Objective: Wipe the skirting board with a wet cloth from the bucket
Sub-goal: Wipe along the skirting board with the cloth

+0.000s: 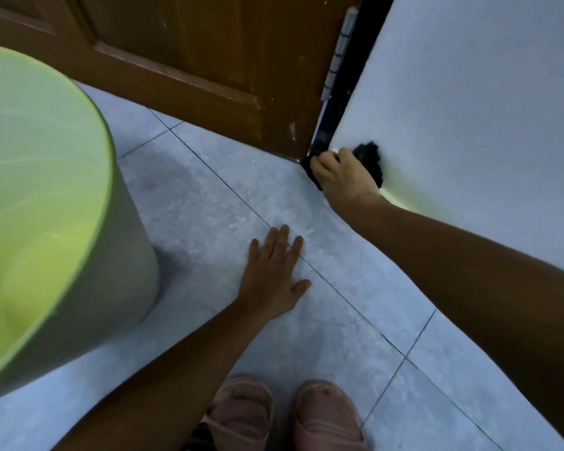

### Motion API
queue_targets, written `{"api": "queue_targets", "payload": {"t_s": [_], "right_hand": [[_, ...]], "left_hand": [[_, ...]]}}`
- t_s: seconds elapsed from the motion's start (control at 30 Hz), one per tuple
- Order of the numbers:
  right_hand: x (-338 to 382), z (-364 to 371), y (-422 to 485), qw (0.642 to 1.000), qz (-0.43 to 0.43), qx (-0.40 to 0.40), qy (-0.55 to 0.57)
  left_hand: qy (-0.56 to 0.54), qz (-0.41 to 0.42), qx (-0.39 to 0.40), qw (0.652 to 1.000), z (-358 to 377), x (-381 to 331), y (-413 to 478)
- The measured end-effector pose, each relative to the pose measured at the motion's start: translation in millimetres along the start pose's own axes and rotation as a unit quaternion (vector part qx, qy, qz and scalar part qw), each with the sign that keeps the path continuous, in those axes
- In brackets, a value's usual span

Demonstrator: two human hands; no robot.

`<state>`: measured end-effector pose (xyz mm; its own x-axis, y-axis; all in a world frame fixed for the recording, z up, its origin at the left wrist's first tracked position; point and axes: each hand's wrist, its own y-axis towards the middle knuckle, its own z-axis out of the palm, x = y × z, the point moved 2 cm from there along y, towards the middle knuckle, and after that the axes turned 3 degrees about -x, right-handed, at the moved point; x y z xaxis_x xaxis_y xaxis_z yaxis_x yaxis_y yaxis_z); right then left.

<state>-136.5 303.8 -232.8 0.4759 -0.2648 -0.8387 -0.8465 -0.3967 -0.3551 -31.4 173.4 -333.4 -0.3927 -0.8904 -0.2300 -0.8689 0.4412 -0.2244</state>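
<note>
— Where were we? The bucket (pixel 46 196) stood at our left, our left hand (pixel 274 271) lay flat and empty on the floor (pixel 192 196).

— And our right hand (pixel 339 177) clenched the cloth (pixel 370 157) against the wall's foot by the door (pixel 192 53); we judged firm, long strokes best.

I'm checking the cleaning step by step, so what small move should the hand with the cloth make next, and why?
Probably slide the right hand toward the person along the foot of the wall. The dark cloth is pressed there right at the corner by the door, so the rest of that strip seems unwiped. The left hand is flat on the floor, bracing.
</note>
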Motion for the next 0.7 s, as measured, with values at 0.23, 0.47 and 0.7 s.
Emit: {"api": "queue_targets", "payload": {"t_s": [0.23, 0.47, 0.7], "right_hand": [[27, 42, -83, 0.998, -0.048, 0.012, 0.024], [0, 10, -34, 0.999, 0.017, -0.034, 0.011], [19, 23, -52, 0.998, 0.002, -0.002, 0.056]], "left_hand": [[0.005, 0.005, -0.013, 1.000, 4, 2, 1], [-0.002, 0.005, -0.006, 1.000, 2, 1, -1], [-0.004, 0.006, -0.003, 1.000, 2, 3, 0]]}}
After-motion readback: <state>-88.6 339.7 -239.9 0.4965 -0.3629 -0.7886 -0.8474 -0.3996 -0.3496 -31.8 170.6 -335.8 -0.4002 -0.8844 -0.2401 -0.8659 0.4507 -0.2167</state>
